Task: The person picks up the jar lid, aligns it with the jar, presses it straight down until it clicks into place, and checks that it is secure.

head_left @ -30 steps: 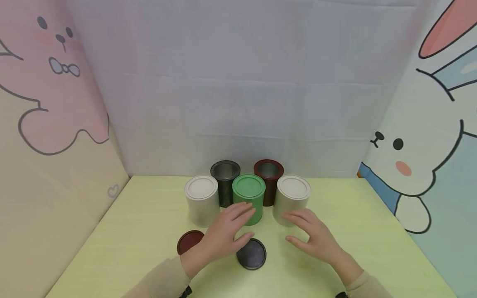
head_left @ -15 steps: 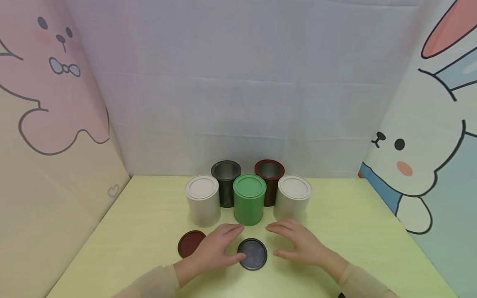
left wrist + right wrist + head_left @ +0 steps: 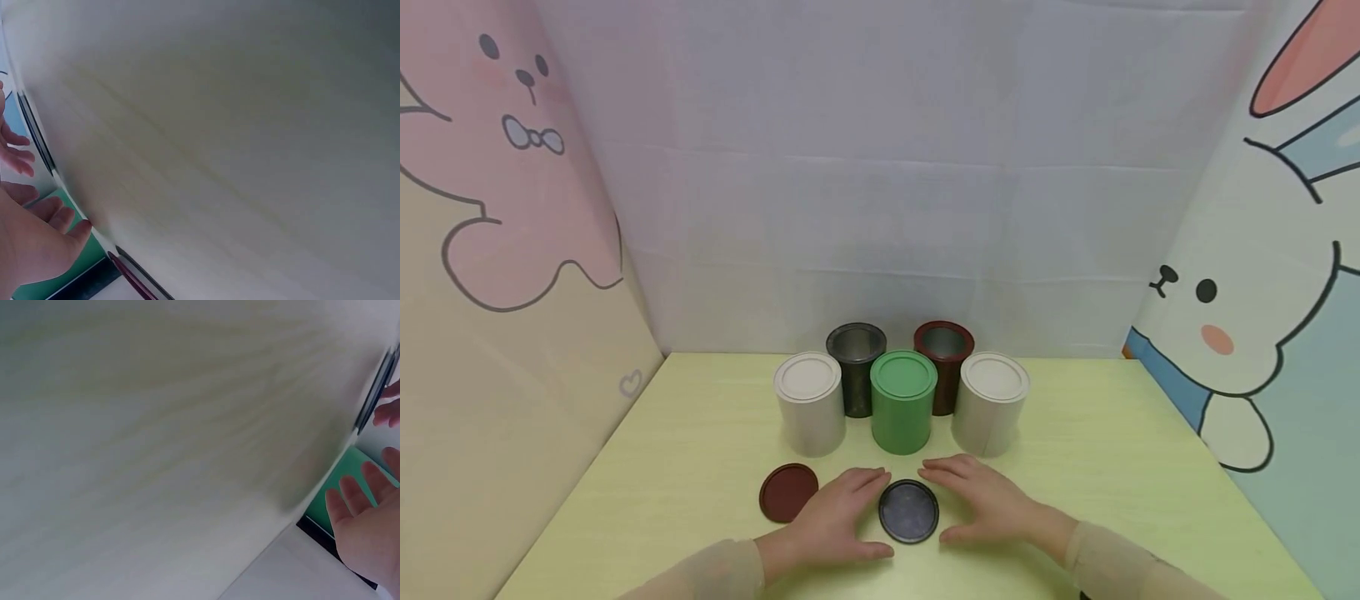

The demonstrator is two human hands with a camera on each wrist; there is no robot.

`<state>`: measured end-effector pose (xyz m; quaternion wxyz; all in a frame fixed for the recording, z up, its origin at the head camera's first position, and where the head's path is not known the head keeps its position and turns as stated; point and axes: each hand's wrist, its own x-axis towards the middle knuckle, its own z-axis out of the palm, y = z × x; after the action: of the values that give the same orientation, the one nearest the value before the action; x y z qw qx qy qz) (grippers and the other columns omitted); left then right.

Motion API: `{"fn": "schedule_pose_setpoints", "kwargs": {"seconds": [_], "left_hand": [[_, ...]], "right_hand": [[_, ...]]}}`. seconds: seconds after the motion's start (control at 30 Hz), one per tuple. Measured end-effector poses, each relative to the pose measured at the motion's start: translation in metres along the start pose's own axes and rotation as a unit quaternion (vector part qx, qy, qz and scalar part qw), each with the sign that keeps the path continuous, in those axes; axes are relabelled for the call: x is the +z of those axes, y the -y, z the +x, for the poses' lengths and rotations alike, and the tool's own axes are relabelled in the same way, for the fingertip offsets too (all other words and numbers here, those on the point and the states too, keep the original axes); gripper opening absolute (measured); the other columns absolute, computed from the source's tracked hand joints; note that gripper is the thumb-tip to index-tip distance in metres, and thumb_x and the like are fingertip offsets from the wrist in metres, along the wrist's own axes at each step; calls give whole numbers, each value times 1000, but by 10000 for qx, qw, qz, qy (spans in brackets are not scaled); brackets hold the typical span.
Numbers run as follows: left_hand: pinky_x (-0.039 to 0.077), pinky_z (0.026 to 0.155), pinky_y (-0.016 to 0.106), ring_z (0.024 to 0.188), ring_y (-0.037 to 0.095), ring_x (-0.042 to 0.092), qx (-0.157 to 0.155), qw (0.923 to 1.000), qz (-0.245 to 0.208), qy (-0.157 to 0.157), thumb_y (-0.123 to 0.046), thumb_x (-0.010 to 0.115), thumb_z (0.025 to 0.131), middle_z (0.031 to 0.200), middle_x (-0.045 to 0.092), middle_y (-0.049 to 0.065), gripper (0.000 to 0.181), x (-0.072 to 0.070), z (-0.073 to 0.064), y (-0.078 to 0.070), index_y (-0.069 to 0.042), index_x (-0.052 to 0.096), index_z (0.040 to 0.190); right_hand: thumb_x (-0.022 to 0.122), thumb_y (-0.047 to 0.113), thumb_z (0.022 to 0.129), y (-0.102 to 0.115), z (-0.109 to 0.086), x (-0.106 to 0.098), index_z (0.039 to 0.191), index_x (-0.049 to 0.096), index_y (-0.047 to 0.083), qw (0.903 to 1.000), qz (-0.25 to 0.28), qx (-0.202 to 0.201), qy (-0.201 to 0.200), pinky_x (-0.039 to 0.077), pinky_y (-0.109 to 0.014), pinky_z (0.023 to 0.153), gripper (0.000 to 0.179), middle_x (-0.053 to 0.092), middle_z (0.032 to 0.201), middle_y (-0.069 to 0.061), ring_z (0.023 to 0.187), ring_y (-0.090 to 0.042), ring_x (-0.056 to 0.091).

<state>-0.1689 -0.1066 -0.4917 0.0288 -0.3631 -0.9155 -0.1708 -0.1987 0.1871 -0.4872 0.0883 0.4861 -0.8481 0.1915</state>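
Observation:
On the table lies a round black lid, flat, between my two hands. My left hand is just left of it, fingers extended and slightly bent, thumb spread away. On the lid's other side my right hand mirrors it, palm facing inward. Neither hand grips anything; a strip of table shows between the lid and each thumb. A dark red lid lies left of my left hand, which overlaps its edge in the head view. In the right wrist view, the black lid appears edge-on beyond my right fingers.
Behind stand a lidded green can, lidded white cans left and right, and, farther back, an open black can and an open dark red can. A pale curtain backs the yellow table.
Both hands have come back from in front of the cans, lowered toward the table and drawn closer together around the black lid. Cans and lids have stayed in place.

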Motion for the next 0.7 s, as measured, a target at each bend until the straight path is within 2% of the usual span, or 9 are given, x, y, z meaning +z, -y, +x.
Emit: {"fn": "schedule_pose_setpoints", "kwargs": {"seconds": [0.17, 0.4, 0.53, 0.7], "left_hand": [[44, 105, 41, 133, 22, 46, -176, 9998, -30, 81, -69, 67, 80, 145, 50, 7, 92, 3, 1, 1, -7, 49, 146], [44, 104, 39, 128, 22, 50, -362, 9990, -211, -176, -64, 74, 77, 139, 56, 6, 87, 8, 3, -2, -7, 56, 141], [43, 105, 39, 130, 22, 49, -540, 9980, -319, -70, -62, 77, 75, 139, 56, 5, 87, 9, 5, -4, -9, 57, 140], [43, 105, 40, 133, 23, 47, -605, 9976, -342, 41, -58, 79, 75, 141, 55, 3, 83, 10, 6, -3, -13, 57, 141]], "right_hand": [[78, 58, 78, 0, 0, 6, 141, 55, 12, 9999, 21, 46, 155, 47, -42, 99, 81, 54, 140, -6, 125, -22, 51], [77, 59, 78, 2, 1, 10, 140, 56, 11, 9997, 37, 5, 223, 48, -42, 98, 81, 56, 137, -5, 121, -21, 52], [77, 57, 79, 1, 1, 11, 140, 56, 12, 9997, 17, -18, 223, 48, -42, 97, 78, 56, 137, -5, 120, -21, 52], [79, 53, 78, -1, 3, 12, 137, 59, 11, 9998, 32, -204, 38, 49, -40, 95, 75, 59, 134, -6, 118, -21, 52]]}}
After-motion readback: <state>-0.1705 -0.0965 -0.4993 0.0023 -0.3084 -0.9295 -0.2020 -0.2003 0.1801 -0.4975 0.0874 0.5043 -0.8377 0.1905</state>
